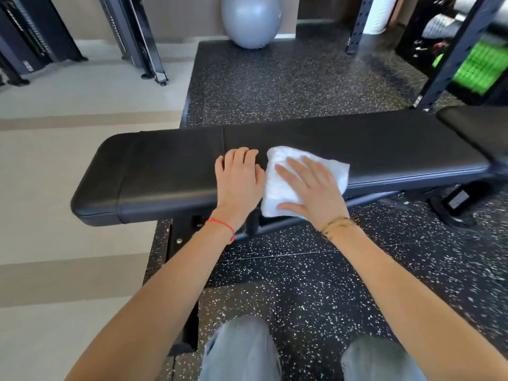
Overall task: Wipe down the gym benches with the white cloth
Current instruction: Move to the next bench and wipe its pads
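Observation:
A long black padded gym bench (154, 171) runs across the view in front of me. A folded white cloth (277, 185) lies on its top near the front edge, about mid-length. My right hand (310, 188) presses flat on the cloth with fingers spread and straight. My left hand (239, 182) rests palm-down on the bare pad just left of the cloth, fingers relaxed and together. A second black bench pad (478, 127) shows at the right edge.
A grey exercise ball (251, 20) stands on the speckled rubber floor behind the bench. A dark rack upright (456, 50) with green gear rises at the right. Cable-machine frames (132, 37) stand back left on the pale floor. My knees are below.

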Demonstrator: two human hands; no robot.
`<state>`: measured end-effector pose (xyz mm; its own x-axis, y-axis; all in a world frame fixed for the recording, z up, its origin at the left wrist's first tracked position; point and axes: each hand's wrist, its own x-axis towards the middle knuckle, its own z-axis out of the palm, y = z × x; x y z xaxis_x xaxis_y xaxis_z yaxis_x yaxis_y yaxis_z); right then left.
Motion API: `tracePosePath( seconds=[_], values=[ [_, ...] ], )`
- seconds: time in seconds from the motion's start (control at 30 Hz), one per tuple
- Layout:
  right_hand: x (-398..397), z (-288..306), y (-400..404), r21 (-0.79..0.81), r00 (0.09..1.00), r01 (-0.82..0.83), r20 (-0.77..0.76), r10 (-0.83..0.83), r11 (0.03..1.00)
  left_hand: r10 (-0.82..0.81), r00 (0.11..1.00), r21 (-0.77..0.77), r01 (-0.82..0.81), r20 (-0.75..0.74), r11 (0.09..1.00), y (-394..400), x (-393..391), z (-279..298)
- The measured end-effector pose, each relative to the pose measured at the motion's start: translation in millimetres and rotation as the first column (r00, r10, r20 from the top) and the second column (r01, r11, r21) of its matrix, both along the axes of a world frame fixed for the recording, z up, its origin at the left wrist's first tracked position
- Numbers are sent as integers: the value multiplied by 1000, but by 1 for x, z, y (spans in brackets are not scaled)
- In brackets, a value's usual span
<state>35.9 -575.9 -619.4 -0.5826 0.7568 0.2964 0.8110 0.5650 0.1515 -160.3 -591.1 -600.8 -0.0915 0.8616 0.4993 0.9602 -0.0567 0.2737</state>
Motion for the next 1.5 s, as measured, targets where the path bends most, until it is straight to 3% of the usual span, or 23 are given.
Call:
tracePosePath(
  seconds=[0.23, 0.47, 0.53, 0.67, 0.97, 1.1, 1.27, 1.5],
  values=[
    [119, 1, 28, 51, 997, 43, -73, -39, 998, 148, 987, -56, -152, -64, 987, 13, 21, -11],
    [85, -6, 36, 103, 998, -59, 38, 55, 993, 174, 980, 8, -174, -97, 985, 12, 20, -11],
    [108, -5, 44, 111, 993, -109, 58, 103, 988, 158, 983, 0, -159, -98, 987, 11, 18, -11],
    [171, -3, 54, 118, 999, -30, 13, 29, 993, 162, 982, -11, -164, -93, 986, 9, 21, -7],
    [85, -1, 49, 92, 985, -153, 89, 145, 984, 166, 984, -7, -166, -58, 986, 6, 23, -5],
    [143, -6, 52, 142, 988, -124, 113, 108, 982, 156, 986, -45, -159, -62, 986, 6, 25, -2],
    [220, -3, 66, 139, 998, -50, -18, 53, 989, 166, 986, -71, -168, -34, 983, 7, 37, 0],
    [128, -3, 59, 123, 991, -125, 53, 119, 985, 126, 991, -83, -130, -51, 988, 32, 104, 0]
  ],
)
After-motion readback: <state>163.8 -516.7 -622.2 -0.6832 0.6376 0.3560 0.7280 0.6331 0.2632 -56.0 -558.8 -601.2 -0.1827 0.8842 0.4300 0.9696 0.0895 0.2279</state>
